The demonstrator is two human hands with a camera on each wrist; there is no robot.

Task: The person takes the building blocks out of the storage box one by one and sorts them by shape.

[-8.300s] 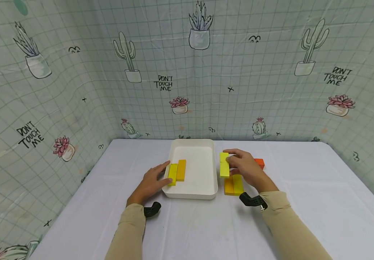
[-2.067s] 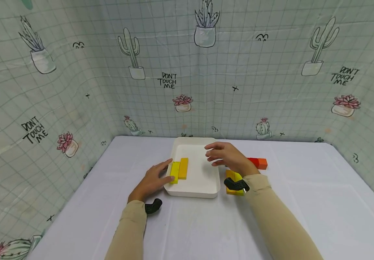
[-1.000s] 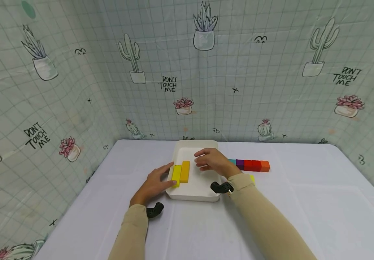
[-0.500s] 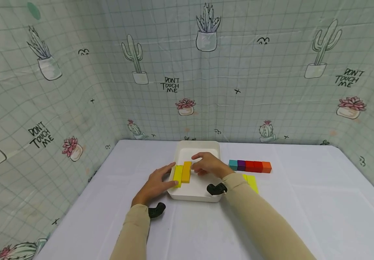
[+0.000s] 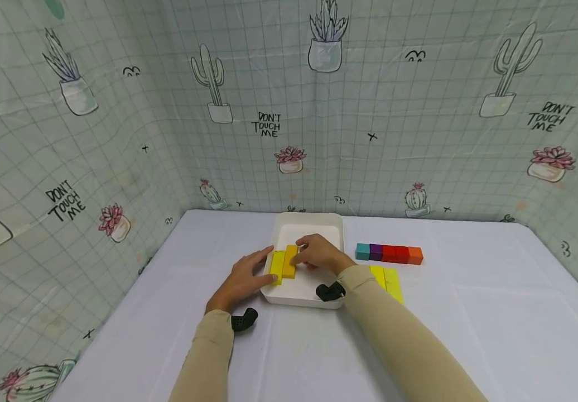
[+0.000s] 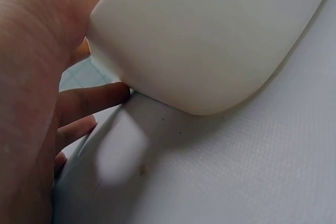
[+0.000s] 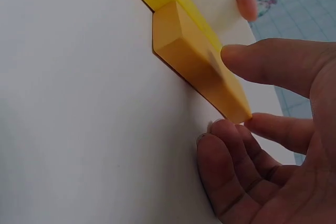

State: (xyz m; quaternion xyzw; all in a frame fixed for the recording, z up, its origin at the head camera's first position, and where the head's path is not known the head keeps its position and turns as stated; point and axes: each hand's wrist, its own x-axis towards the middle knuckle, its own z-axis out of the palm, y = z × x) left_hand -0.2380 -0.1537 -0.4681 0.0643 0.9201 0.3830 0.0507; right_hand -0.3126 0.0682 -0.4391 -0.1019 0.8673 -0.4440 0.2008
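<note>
In the head view, a white tray [image 5: 309,296] holds a yellow block [image 5: 277,268] and an amber block [image 5: 290,262], lying side by side with their ends staggered. My left hand [image 5: 241,282] grips the tray's left side: the thumb reaches over the rim to the yellow block, while the fingers lie against the outer wall, as the left wrist view shows. My right hand [image 5: 319,254] is inside the tray at the amber block. In the right wrist view its thumb tip presses the block's side and the index fingertip meets its end; the other fingers curl beside it.
On the white table right of the tray lies a row of small blocks: teal [image 5: 362,251], purple [image 5: 376,252], red [image 5: 395,254] and orange [image 5: 415,255]. Nearer me, two yellow blocks [image 5: 393,282] are partly hidden by my right sleeve [image 5: 384,318]. A patterned cloth [image 5: 359,167] hangs behind.
My right hand held a yellow block right of the tray; later it was empty over the tray, then moved left and down onto the amber block. My left hand stayed at the tray.
</note>
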